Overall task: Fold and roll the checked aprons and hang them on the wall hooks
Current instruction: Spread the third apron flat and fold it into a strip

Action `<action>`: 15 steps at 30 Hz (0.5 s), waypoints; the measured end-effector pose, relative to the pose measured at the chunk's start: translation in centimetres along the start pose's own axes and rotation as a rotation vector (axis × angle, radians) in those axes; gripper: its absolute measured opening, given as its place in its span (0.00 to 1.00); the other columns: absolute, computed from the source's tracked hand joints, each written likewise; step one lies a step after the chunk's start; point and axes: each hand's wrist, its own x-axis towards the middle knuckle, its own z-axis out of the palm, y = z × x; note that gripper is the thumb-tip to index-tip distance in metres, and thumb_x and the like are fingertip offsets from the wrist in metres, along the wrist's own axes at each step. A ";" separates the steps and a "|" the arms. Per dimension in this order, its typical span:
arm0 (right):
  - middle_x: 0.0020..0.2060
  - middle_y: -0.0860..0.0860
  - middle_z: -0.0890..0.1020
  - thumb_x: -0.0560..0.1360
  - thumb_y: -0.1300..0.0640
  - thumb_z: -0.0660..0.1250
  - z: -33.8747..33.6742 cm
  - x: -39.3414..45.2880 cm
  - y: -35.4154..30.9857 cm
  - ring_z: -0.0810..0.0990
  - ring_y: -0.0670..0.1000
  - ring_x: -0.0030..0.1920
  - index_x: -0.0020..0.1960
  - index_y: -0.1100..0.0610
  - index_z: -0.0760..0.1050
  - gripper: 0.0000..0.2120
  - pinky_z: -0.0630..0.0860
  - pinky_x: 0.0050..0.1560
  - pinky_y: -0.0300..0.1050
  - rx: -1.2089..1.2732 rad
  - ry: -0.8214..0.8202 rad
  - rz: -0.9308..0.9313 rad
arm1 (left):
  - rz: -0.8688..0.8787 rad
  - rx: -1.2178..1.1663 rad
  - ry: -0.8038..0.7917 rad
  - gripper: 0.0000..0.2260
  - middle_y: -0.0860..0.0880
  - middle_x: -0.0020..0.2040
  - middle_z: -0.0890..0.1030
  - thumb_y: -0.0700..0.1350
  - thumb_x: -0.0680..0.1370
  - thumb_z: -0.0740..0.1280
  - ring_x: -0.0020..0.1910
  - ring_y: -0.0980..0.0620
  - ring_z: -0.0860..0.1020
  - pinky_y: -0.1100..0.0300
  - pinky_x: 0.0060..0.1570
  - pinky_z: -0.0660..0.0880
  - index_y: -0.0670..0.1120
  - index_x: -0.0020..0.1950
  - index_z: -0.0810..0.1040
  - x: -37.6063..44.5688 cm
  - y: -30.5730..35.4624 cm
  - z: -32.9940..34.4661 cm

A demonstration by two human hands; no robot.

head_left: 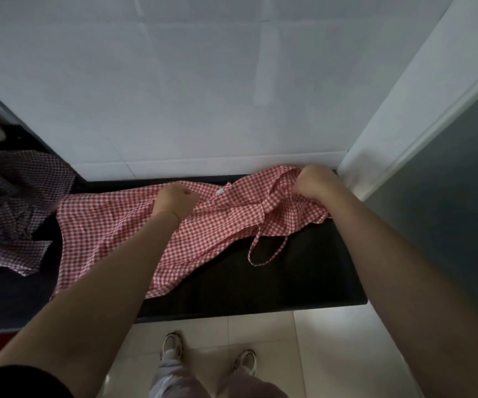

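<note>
The red-and-white checked cotton apron (117, 225) lies across the black glossy bench (289, 277), long axis running lower left to upper right. The left hand (174, 201) pinches its middle; the right hand (315, 180) clutches the bunched upper-right end, nearer the wall.

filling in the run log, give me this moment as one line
stage: spreading red checked apron on black counter | left hand: grips apron | right hand: grips apron's bunched end | purple checked apron: untouched, left
</note>
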 end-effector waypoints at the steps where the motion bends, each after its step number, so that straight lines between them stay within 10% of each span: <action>1: 0.60 0.61 0.81 0.78 0.52 0.65 0.0 0.0 -0.6 0.80 0.60 0.59 0.63 0.62 0.79 0.19 0.74 0.58 0.48 0.080 -0.022 -0.037 | 0.042 -0.027 -0.056 0.11 0.47 0.34 0.79 0.46 0.77 0.69 0.40 0.47 0.78 0.61 0.40 0.68 0.43 0.36 0.81 -0.6 0.3 0.5; 7: 0.31 0.55 0.83 0.78 0.59 0.61 0.0 -1.0 -4.3 0.80 0.51 0.25 0.49 0.64 0.79 0.10 0.76 0.27 0.40 0.634 -0.090 -0.050 | 0.261 -0.025 -0.221 0.16 0.54 0.50 0.81 0.56 0.72 0.76 0.46 0.55 0.77 0.59 0.49 0.76 0.52 0.56 0.82 -3.9 1.5 5.1; 12: 0.44 0.60 0.85 0.79 0.60 0.62 0.8 0.2 -4.5 0.84 0.55 0.38 0.55 0.62 0.75 0.08 0.80 0.38 0.46 0.890 -0.008 -0.004 | 0.142 -0.044 -0.010 0.09 0.46 0.53 0.83 0.50 0.80 0.66 0.51 0.46 0.79 0.58 0.47 0.71 0.47 0.56 0.82 -3.2 2.9 5.7; 15: 0.62 0.54 0.75 0.76 0.62 0.66 1.7 0.7 -4.0 0.76 0.50 0.58 0.77 0.52 0.59 0.32 0.73 0.56 0.40 0.916 0.103 -0.123 | 0.079 -0.302 0.130 0.14 0.39 0.59 0.80 0.42 0.81 0.63 0.59 0.40 0.77 0.59 0.50 0.67 0.42 0.66 0.72 -1.7 3.3 4.5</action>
